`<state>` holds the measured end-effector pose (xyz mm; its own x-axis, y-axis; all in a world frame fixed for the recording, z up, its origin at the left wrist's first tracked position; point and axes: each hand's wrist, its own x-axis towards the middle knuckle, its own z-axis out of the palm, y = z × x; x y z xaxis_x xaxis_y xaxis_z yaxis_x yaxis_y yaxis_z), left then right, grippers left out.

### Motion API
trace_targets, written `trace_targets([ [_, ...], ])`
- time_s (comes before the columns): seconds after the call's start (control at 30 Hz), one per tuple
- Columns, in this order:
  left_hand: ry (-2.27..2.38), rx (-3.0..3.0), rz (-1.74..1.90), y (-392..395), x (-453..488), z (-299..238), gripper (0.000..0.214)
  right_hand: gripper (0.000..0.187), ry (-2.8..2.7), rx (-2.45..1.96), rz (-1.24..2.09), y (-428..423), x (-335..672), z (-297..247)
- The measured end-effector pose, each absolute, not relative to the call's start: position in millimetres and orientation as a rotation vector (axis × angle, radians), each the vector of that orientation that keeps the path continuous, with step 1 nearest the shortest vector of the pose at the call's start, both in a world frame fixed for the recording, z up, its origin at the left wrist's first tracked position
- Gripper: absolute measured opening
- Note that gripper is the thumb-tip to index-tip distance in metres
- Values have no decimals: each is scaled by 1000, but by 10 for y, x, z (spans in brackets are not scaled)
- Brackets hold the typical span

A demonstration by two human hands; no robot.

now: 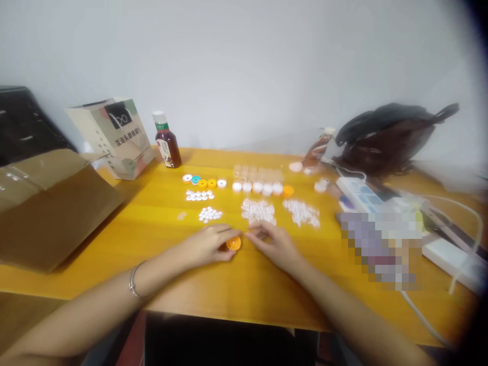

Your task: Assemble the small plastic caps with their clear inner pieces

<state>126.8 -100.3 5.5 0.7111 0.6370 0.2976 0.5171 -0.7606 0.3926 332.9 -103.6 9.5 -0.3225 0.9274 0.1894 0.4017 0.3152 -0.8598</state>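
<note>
A yellow wooden table (160,269) stood against a plain white wall (244,61). At its left edge lay an open brown cardboard box (57,213), with a beige printed paper bag (114,137) and a dark brown bottle with a white cap (166,142) behind it. Mid-table sat a row of white, blue and orange rings (204,182), a row of white round caps (257,187), and heaps of tiny white pieces (259,211). To the right rested a white power strip (362,195) and a black and brown bag (385,134).
</note>
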Motion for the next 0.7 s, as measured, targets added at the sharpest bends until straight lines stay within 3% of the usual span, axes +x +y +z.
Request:
trace_targets([
  [0.27, 920, 2637, 610, -1000, 1315, 10, 21, 25, -1733, -1818, 96, -670, 4244, 319],
  [0.47, 893, 2651, 630, -1000, 1334, 11, 21, 32, -1936, -2273, 117, -696, 4338, 227],
  [0.7, 829, 2617, 610, -1017, 1339, 28, 21, 30, -2038, -2370, 225, -755, 4211, 262],
])
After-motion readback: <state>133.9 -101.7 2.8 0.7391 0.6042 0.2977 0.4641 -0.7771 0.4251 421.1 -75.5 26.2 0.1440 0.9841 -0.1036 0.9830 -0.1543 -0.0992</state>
